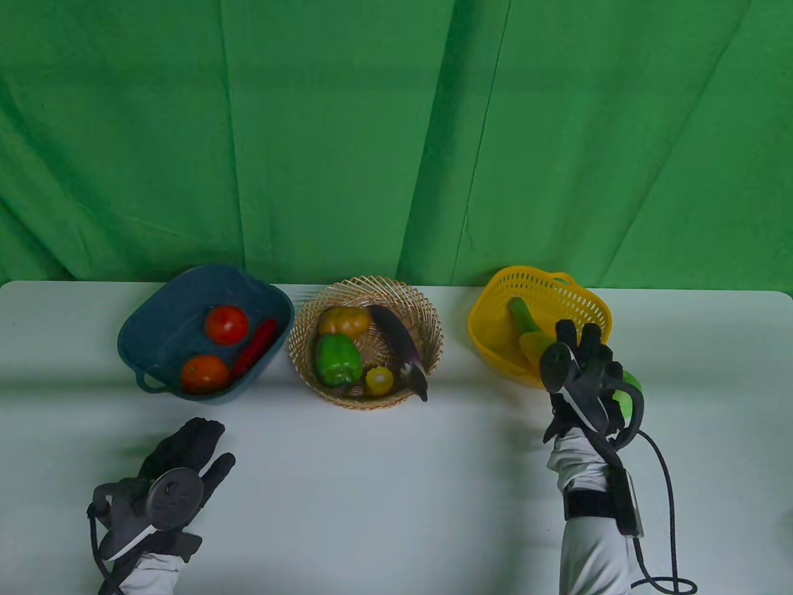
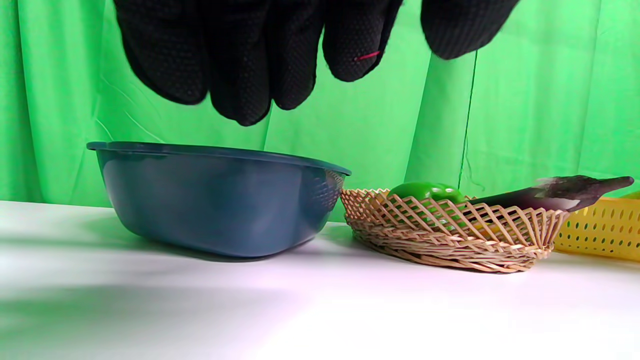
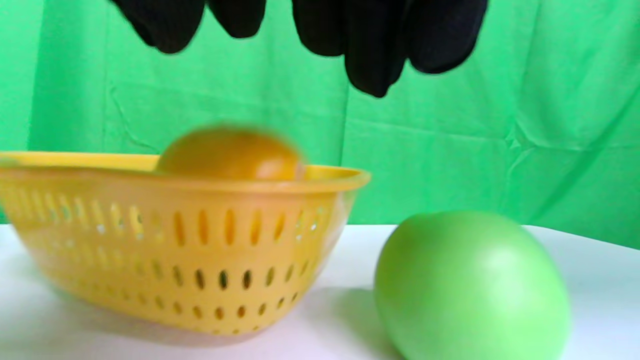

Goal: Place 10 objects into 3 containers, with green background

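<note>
My right hand point(image 1: 579, 347) hovers open over the near right rim of the yellow basket point(image 1: 495, 310), holding nothing. A green-and-yellow vegetable point(image 1: 526, 325) lies in that basket. In the right wrist view a blurred orange-yellow object point(image 3: 230, 155) shows at the rim of the yellow basket point(image 3: 175, 260), below my fingers point(image 3: 372, 45). A light green round fruit point(image 3: 472, 285) sits on the table just right of the basket; in the table view it point(image 1: 630, 379) is mostly hidden under my right hand. My left hand point(image 1: 198, 446) rests empty on the table at the near left.
A dark blue basket point(image 1: 148, 322) holds two tomatoes point(image 1: 226, 324) and a red chili point(image 1: 254, 347). A wicker basket point(image 1: 427, 316) holds a green pepper point(image 1: 337, 359), an orange pepper point(image 1: 344, 321), a small yellow item point(image 1: 379, 380) and an eggplant point(image 1: 403, 347) overhanging its rim. A green cloth hangs behind.
</note>
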The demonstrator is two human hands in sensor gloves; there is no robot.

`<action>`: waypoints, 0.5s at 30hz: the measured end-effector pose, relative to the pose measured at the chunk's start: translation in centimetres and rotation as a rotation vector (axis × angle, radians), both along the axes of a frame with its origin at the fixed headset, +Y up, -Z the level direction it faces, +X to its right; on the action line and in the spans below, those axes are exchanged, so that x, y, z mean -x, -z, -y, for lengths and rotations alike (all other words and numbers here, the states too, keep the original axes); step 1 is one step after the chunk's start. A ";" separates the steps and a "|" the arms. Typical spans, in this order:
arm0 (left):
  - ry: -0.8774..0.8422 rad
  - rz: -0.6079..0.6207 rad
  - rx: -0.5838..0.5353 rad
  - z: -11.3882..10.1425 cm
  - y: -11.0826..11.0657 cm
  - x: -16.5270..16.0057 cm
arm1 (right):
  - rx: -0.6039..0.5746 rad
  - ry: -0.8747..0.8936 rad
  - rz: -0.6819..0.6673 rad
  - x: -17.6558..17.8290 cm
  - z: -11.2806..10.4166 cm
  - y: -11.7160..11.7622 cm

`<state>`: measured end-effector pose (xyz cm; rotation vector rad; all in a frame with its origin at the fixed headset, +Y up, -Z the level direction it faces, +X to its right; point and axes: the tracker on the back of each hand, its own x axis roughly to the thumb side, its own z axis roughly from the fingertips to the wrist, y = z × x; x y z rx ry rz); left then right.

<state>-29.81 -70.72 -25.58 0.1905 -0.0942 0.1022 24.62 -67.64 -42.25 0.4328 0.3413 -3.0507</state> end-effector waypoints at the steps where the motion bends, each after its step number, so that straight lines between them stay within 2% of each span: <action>1: 0.001 0.000 0.002 0.0 0.0 0.0 | -0.004 0.007 0.008 -0.4 -0.1 -0.1; 8: 0.004 -0.003 0.009 0.1 0.0 0.0 | -0.030 0.087 0.078 -3.7 -0.1 -0.6; 15: 0.007 -0.018 0.021 0.1 0.0 0.2 | -0.048 0.219 0.177 -7.2 1.6 -0.9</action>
